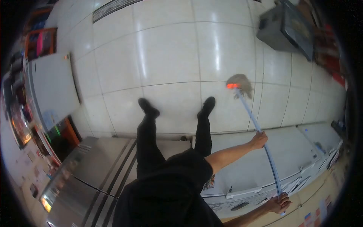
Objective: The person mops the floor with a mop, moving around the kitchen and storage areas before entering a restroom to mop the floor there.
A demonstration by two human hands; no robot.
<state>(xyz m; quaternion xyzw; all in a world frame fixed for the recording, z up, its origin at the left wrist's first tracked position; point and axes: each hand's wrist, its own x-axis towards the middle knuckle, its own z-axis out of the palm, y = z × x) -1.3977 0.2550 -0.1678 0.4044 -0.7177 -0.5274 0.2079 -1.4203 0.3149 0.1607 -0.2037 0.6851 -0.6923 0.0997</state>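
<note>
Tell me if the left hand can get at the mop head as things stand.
Probably not. The left hand grips the blue handle midway, the right hand its top end; the mop head lies on the floor at the far end.

Black short-sleeved top point(166, 189), black trousers point(145, 147) and black shoes point(148, 107), forearms bare

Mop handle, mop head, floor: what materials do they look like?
Mop handle: pale blue, smooth, likely coated metal or plastic; cannot tell which. Mop head: grey, shaggy strands, probably yarn or cloth, on an orange plastic-looking clamp. Floor: large glossy off-white tiles, ceramic-looking, with grout lines and light streaks reflected.
</note>
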